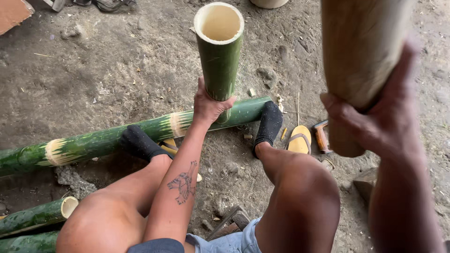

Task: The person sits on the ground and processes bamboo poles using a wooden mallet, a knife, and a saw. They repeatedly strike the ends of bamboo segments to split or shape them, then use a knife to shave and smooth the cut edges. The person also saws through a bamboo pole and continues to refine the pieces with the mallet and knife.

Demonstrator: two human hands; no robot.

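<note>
My left hand (209,104) grips the lower end of a short hollow green bamboo tube (219,51). The tube stands upright with its open pale mouth toward me, resting on a long green bamboo pole (117,138) that lies on the dirt ground. My right hand (382,112) is raised close to the camera and closed around a thick pale wooden club (358,61), held to the right of the tube. My two feet in black socks rest against the long pole, one on each side of the tube.
A yellow sandal (300,139) and a tool with an orange handle (321,137) lie right of the pole's end. Two more cut bamboo pieces (37,216) lie at lower left. Wood scraps (229,222) sit under my legs. Small stones and chips dot the dirt.
</note>
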